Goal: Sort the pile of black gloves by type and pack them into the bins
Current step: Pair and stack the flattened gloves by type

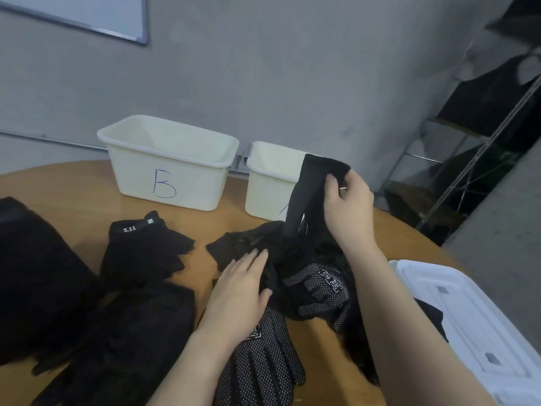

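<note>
Below the right hand (348, 200), pinching a plain glove (313, 189), its fingers trail into the pile (292, 259); lifting may drag others despite the flat left hand (243, 276)

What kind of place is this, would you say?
Probably an office or workroom set up for sorting: a whiteboard on a grey wall, lettered bins such as bin B, and wire shelving beside a round table.

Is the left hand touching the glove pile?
Touching. The head view shows the left hand lying flat on the glove pile, fingers straight and pressing on the black fabric.
</note>
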The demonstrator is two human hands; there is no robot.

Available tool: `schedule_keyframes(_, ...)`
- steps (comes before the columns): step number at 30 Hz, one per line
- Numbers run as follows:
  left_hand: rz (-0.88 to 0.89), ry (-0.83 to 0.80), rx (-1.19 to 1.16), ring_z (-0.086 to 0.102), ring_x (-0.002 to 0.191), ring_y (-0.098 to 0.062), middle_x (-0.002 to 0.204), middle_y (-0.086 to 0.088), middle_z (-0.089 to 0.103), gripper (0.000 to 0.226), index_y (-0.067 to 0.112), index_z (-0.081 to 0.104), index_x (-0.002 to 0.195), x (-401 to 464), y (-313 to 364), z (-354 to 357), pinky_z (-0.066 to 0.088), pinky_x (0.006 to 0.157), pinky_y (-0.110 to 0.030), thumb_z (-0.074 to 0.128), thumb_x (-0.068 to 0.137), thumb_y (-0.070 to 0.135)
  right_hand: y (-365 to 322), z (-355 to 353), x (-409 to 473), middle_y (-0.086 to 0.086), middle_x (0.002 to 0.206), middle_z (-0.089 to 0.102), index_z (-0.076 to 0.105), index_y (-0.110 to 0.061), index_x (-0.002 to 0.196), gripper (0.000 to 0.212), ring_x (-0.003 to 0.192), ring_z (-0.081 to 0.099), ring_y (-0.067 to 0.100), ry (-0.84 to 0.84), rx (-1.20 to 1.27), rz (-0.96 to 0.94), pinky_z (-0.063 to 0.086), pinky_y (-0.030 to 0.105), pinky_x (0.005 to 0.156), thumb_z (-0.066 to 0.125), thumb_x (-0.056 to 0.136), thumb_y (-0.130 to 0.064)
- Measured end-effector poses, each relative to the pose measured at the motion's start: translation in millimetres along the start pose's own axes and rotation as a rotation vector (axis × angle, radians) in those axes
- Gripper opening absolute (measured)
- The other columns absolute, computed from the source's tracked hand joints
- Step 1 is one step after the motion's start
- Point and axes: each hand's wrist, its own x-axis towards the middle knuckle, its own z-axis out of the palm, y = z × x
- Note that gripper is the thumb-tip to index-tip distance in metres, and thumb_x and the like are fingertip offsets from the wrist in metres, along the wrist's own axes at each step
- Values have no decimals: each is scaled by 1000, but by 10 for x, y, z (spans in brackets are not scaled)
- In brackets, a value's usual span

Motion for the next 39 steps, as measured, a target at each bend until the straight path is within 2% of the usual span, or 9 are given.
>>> schedule_keyframes(2, -4, 4, 13, 17, 156, -9, 170, 6, 19, 73, 27, 13, 164, 26, 0, 2, 5, 128, -28, 54, 104, 35, -103, -69, 44, 4, 74, 55, 51, -11, 80, 25, 64, 46, 13, 1, 46, 0, 39, 24, 63, 52, 102, -21)
schedule_keyframes(9, 12, 25, -21, 32, 151, -14, 163, 4, 37, 65, 22, 30, 160, -33, 9, -123, 16, 128, -32, 57, 102, 32, -347, -325, -158, 11, 68, 50, 58, -1, 95, 29, 62, 44, 20, -108, 249, 59, 43, 42, 59, 52, 102, -29)
schedule_keyframes(14, -157, 88, -895, 57, 129, -2, 136, 10, 65, 52, 20, 58, 138, -327, 144, -538, 40, 118, -32, 48, 95, -6, -558, -551, -486, 18, 96, 75, 67, -3, 102, 24, 92, 73, 36, -232, 495, 169, 59, 50, 82, 52, 107, -22)
schedule_keyframes(20, -211, 136, -1481, 67, 120, -34, 126, -18, 71, 46, 0, 63, 128, -712, -63, -930, 51, 108, -45, 51, 90, 23, -584, -527, -973, 3, 105, 79, 71, -12, 108, 22, 100, 75, 21, -370, 624, 246, 59, 36, 80, 50, 108, -21)
schedule_keyframes(30, -184, -253, -1015, 71, 114, -19, 118, -6, 76, 24, 33, 76, 117, -913, -41, -1031, 55, 99, -37, 64, 99, 41, -123, -216, -1559, 17, 117, 75, 68, -3, 121, 28, 108, 72, 32, -659, 816, 454, 61, 41, 91, 50, 107, -18)
schedule_keyframes(32, -205, -257, -982, 76, 96, -19, 103, -2, 80, 17, 26, 80, 106, -914, -32, -1009, 60, 80, -29, 65, 100, 23, -14, -151, -1599, 19, 114, 75, 70, -2, 118, 27, 103, 72, 33, -675, 793, 468, 60, 44, 90, 51, 106, -17)
schedule_keyframes(35, -205, -191, -726, 76, 77, -28, 86, -13, 78, 21, 4, 74, 98, -891, -76, -978, 61, 74, -45, 66, 100, 23, 141, 1, -1614, 29, 111, 71, 65, 8, 111, 31, 107, 68, 46, -669, 716, 464, 55, 58, 95, 57, 105, -22)
schedule_keyframes(37, -261, -119, -678, 75, 68, -20, 77, -6, 78, 19, 8, 76, 92, -862, -117, -940, 59, 68, -36, 67, 99, 23, 217, 117, -1611, 31, 95, 67, 57, 10, 95, 44, 89, 68, 43, -660, 575, 349, 56, 62, 85, 62, 101, -34)
schedule_keyframes(39, -303, -37, -557, 70, 59, -11, 70, 1, 76, 16, 15, 77, 88, -836, -150, -904, 52, 62, -26, 68, 98, 25, 261, 200, -1595, 7, 59, 45, 40, -6, 68, 48, 59, 44, 15, -611, 290, 132, 45, 39, 59, 63, 99, -34)
